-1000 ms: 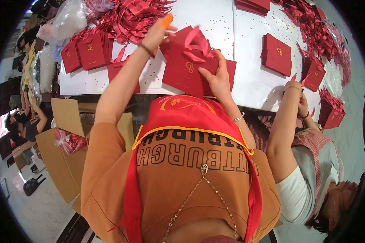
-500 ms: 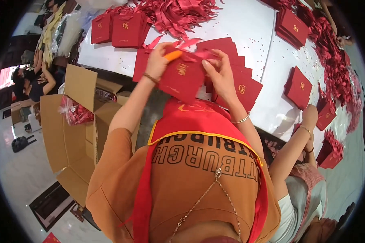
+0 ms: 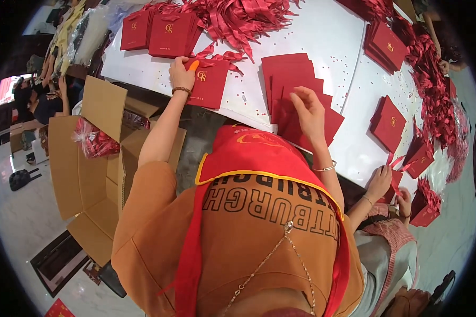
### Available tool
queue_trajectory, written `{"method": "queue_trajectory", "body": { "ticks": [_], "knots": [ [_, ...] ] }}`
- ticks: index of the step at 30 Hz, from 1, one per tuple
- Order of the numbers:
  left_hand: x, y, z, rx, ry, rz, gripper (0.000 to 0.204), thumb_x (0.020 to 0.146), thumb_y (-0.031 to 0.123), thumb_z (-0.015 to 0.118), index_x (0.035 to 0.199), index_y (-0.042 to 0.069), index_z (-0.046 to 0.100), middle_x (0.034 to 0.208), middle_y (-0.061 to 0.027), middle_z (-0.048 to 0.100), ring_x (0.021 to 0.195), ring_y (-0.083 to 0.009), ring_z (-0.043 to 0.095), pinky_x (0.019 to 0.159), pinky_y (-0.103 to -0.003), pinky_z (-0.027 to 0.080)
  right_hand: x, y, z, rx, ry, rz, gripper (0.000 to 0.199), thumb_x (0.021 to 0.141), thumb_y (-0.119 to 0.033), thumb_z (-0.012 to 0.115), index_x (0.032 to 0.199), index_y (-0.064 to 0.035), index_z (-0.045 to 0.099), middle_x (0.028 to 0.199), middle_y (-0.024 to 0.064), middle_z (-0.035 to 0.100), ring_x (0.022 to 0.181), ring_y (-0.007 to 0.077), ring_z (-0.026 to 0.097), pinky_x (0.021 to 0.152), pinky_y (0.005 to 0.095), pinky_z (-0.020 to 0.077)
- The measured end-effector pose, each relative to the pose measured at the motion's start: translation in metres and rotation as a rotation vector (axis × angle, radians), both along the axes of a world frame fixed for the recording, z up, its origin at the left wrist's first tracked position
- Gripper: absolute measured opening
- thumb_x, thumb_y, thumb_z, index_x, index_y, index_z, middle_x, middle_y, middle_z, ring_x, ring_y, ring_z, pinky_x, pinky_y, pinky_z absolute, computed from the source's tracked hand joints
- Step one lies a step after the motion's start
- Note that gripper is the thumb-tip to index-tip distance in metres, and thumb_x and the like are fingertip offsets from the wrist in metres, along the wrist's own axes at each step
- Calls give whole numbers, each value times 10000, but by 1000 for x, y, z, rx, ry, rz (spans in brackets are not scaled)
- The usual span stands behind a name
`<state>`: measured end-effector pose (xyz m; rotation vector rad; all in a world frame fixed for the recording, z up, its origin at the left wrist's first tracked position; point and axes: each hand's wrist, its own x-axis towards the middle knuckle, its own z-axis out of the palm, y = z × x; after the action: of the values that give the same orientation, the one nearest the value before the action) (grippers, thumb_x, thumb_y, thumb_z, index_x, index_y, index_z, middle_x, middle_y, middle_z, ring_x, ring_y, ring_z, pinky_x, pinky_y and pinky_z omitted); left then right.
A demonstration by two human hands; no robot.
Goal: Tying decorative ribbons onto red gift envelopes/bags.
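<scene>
Head view, looking down over the person's orange shirt and red apron to a white table (image 3: 322, 37). The left hand (image 3: 182, 72), with an orange-tipped finger and a bead bracelet at the wrist, rests fingers-down on the left edge of a dark red envelope (image 3: 210, 83) bearing a gold emblem; whether the fingers pinch the envelope or only press on it cannot be told. This envelope lies flat at the near edge of the table, toward its left end, with a red ribbon (image 3: 219, 57) touching its far edge. The right hand (image 3: 308, 110), a thin bangle on its wrist, is loosely open with fingers curled downward, hovering at or touching the top of a stack of plain dark red envelopes (image 3: 291, 79) fanned out at the near edge, middle of the table; it grips nothing visibly. A heap of red ribbons (image 3: 243, 18) lies along the far edge. Finished envelopes (image 3: 161, 34) lie at the far left corner. An open cardboard box (image 3: 90, 164) stands on the floor left of the person. A neighbour's hands (image 3: 388, 187) work at the near right edge.
</scene>
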<state>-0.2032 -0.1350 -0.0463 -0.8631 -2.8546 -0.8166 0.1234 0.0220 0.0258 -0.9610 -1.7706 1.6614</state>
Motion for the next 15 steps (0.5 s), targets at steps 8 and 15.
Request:
{"method": "queue_trajectory", "body": {
  "ticks": [8, 15],
  "knots": [
    [8, 0, -18, 80, 125, 26, 300, 779, 304, 625, 1005, 121, 550, 1061, -134, 521, 1015, -332, 478, 852, -440, 384, 47, 23, 0, 1007, -580, -91, 377, 728, -306, 677, 1041, -117, 585, 1036, 56, 570, 1000, 240, 505, 883, 392, 347],
    [27, 25, 15, 192, 234, 25, 162, 814, 206, 555, 933, 110, 608, 1011, -84, 571, 958, -286, 520, 781, -452, 395, 72, 26, -26, 922, -637, -99, 458, 685, -322, 707, 1060, -98, 570, 1060, 82, 531, 1018, 252, 474, 905, 403, 312]
  ]
}}
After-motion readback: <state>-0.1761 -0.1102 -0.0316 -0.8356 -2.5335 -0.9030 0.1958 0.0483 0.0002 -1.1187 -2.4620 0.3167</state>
